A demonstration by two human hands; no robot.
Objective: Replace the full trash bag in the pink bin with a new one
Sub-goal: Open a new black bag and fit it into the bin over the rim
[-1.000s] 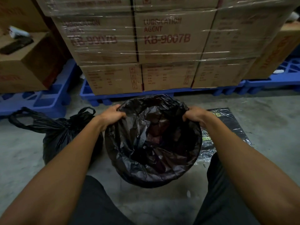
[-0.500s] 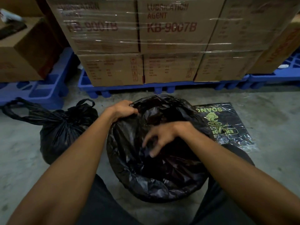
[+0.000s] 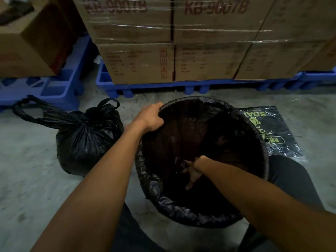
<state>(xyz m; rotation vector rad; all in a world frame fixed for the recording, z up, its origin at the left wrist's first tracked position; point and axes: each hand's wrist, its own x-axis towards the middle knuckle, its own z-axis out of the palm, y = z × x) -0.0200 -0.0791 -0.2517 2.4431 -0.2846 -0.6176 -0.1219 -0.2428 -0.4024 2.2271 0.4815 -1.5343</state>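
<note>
The bin [image 3: 261,160] is hidden under the black liner [image 3: 174,211]; the carton stack [image 3: 172,42] is cut off above

Open floor at the frame's left; the middle is crowded

We see bare concrete floor [image 3: 27,170] across the lower left, free for passage. The tied full bag [image 3: 87,140] sits left of centre, just beside the lined bin [image 3: 181,213], leaving only a narrow gap that our left forearm fills. Our left hand [image 3: 150,117] grips the bin's upper-left rim, and our right hand [image 3: 193,170] reaches down into its open mouth. A flat pack of bags [image 3: 276,131] lies against the bin's right side. Blue pallets [image 3: 181,86] and stacked cartons [image 3: 172,42] wall off the top.
</note>
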